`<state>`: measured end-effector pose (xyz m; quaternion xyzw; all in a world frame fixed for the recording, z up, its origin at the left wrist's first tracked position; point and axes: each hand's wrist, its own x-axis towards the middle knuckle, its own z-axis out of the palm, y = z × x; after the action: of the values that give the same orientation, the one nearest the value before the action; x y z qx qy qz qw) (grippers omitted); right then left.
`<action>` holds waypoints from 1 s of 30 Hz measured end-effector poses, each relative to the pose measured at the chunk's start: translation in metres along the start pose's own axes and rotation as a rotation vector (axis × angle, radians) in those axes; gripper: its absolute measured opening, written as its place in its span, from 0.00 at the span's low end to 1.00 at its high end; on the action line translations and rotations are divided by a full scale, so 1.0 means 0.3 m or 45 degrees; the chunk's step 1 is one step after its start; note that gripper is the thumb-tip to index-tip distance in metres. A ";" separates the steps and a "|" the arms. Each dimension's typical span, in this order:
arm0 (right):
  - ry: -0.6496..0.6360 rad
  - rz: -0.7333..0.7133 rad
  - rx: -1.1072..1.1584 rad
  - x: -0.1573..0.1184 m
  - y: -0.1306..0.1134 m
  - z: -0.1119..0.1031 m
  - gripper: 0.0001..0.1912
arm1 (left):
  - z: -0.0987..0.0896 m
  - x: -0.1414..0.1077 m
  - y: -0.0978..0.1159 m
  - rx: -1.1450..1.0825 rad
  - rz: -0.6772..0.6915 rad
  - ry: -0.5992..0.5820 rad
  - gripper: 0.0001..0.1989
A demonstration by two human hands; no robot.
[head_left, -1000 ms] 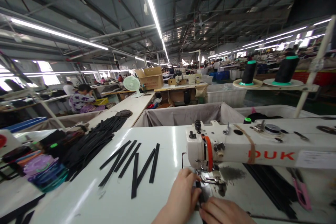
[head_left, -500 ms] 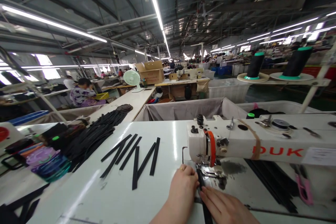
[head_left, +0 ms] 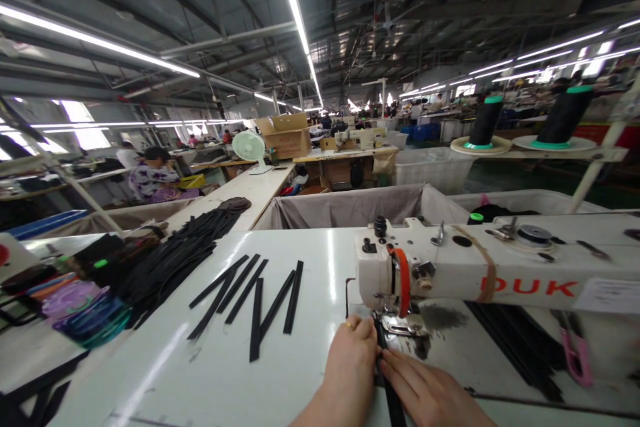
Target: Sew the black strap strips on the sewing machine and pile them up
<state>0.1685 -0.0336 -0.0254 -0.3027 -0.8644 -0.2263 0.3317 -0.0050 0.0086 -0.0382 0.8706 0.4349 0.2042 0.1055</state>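
A black strip (head_left: 394,403) runs from the needle area of the white sewing machine (head_left: 450,267) down toward the front edge. My left hand (head_left: 354,353) lies on the strip's left side close to the presser foot, its fingers curled and pressed on it. Lower down, my right hand (head_left: 420,383) has its fingertips pressed against the strip from the right. Several cut black strips (head_left: 256,320) lie on the pale table left of the machine. More long black strips (head_left: 520,353) are under the machine arm.
Pink-handled scissors (head_left: 576,353) lie at the right. A heap of black strips (head_left: 185,253), a purple and blue container (head_left: 85,307) and a green fan (head_left: 250,150) stand left. Thread cones (head_left: 485,123) are behind the machine. A seated person (head_left: 153,177) is far left.
The view has shifted very slightly. Both hands stay at nearly the same place on the strip, with hardly any visible movement.
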 end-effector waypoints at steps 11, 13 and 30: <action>-0.149 -0.034 0.025 0.002 0.012 -0.018 0.28 | -0.005 0.013 0.008 0.052 -0.068 -0.018 0.14; -0.186 -0.038 0.039 0.005 0.017 -0.027 0.28 | 0.002 0.026 0.008 0.067 -0.087 -0.029 0.14; -0.322 0.104 0.285 0.047 0.046 -0.053 0.22 | -0.043 0.039 0.034 0.026 -0.133 0.034 0.09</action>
<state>0.1764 -0.0278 -0.0020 -0.3248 -0.9060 -0.0749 0.2609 0.0029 0.0119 -0.0200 0.8451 0.4830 0.2056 0.1014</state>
